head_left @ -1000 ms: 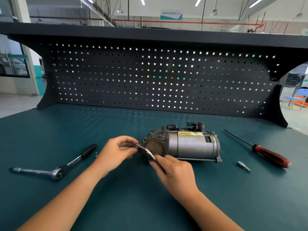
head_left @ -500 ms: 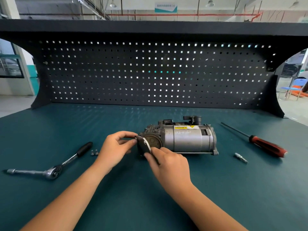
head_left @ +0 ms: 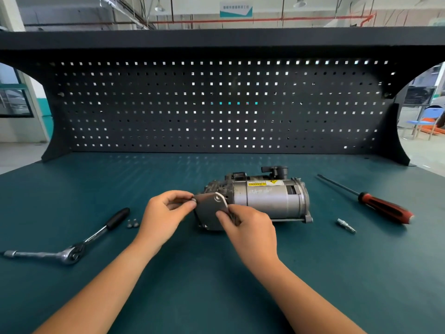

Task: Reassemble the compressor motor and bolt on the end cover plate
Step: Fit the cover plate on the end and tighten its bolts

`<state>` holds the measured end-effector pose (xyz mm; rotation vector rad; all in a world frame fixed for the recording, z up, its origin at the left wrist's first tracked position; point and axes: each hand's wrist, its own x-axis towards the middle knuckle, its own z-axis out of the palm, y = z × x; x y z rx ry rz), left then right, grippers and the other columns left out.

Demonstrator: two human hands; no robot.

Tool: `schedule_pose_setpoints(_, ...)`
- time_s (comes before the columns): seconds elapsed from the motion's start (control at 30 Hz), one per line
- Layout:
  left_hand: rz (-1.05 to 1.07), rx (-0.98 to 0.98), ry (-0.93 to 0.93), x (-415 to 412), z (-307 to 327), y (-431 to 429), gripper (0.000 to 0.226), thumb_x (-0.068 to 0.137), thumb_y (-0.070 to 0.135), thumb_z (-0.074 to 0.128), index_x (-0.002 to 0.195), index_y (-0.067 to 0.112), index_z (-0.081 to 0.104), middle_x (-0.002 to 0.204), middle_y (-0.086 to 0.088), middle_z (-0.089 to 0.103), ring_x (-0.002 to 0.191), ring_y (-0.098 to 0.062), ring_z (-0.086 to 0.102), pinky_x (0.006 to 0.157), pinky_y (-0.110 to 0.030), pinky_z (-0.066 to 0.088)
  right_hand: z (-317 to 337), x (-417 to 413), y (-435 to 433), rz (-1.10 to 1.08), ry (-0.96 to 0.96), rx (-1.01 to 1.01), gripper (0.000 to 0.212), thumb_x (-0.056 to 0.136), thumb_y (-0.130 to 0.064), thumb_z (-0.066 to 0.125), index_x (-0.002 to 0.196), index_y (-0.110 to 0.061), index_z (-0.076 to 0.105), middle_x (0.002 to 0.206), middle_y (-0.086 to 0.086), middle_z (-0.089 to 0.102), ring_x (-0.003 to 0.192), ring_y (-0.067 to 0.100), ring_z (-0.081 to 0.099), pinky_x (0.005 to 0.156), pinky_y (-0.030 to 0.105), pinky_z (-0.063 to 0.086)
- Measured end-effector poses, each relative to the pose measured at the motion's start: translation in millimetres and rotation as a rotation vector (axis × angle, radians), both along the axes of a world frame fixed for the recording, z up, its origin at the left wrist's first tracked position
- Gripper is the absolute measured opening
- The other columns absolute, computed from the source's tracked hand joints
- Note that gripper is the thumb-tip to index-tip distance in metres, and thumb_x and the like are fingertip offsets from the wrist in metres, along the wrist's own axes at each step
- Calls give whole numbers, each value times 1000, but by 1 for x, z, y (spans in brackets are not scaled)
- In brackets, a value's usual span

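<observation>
Compressor motor [head_left: 265, 201] is lying on its side near the middle of the tabletop [head_left: 216, 297], long axis running left to right, yellow warning label facing up.

End cover plate [head_left: 208, 212] is sitting at the motor's left end, flat grey face turned toward the camera. A pale rim is showing along its upper right edge. Cannot tell whether the plate is seated flush on the housing.

Left hand [head_left: 166, 213] is reaching in from the near left, forearm angled up toward the motor. Thumb and forefinger are pinching the plate's upper left corner; the other fingers are curling loosely under the palm. Something small and round is showing at the fingertips, too small to identify.

Right hand [head_left: 250, 229] is coming in from the near right, back of the hand facing up. Thumb is pressing on the plate's face near its right edge, and the fingers are curling round that edge, so this hand is gripping the plate too.

Ratchet wrench [head_left: 67, 249] is lying toward the left edge, black handle pointing at the hands. Two bolts [head_left: 133, 223] are sitting just beside that handle. Red-handled screwdriver [head_left: 375, 204] is lying toward the right edge, with a small metal bit [head_left: 346, 225] between it and the motor. Pegboard [head_left: 216, 104] is standing along the far edge.
</observation>
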<state>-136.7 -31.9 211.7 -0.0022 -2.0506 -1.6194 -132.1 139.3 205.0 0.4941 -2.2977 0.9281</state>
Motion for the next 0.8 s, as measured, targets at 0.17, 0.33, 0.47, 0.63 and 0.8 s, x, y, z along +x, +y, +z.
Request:
schedule_pose_setpoints(0.17, 20, -23, 28, -2, 0, 5, 18, 79, 8, 72, 74, 24, 66, 71, 13, 69, 64, 7, 61, 59, -15, 47, -1, -12, 4, -79, -95, -112, 35, 86, -36, 62, 118, -24, 54, 55, -12, 37, 60, 13, 47, 50, 27, 25)
schedule_pose_setpoints(0.33, -17, -24, 14, -1, 0, 5, 23, 81, 11, 71, 88, 32, 63, 91, 14, 66, 76, 13, 61, 60, -7, 46, -2, -18, 11, -93, -148, -167, 43, 86, -34, 64, 124, -23, 46, 54, -9, 41, 52, 3, 42, 48, 18, 30)
schedule_pose_setpoints(0.47, -10, 52, -29, -3, 0, 5, 19, 81, 14, 71, 94, 27, 66, 92, 17, 65, 78, 11, 61, 61, -13, 45, -1, -17, 10, -72, -185, -170, 41, 86, -34, 64, 122, -23, 48, 56, -10, 43, 56, 7, 44, 50, 26, 34)
schedule_pose_setpoints(0.63, -2, 278, -115, -2, -7, 11, 9, 82, 18, 71, 84, 24, 65, 91, 5, 66, 86, -9, 61, 64, -26, 50, -4, -11, 3, -30, -202, -171, 25, 86, -41, 62, 95, -18, 54, 56, -12, 42, 58, 9, 44, 50, 24, 32)
schedule_pose_setpoints(0.8, -23, 210, -112, -2, -9, 12, 9, 84, 21, 69, 89, 27, 64, 97, 10, 65, 90, -5, 59, 69, -21, 49, -4, -4, -3, -2, -293, -86, 24, 87, -39, 60, 81, -18, 49, 64, -11, 46, 69, 15, 48, 57, 28, 33)
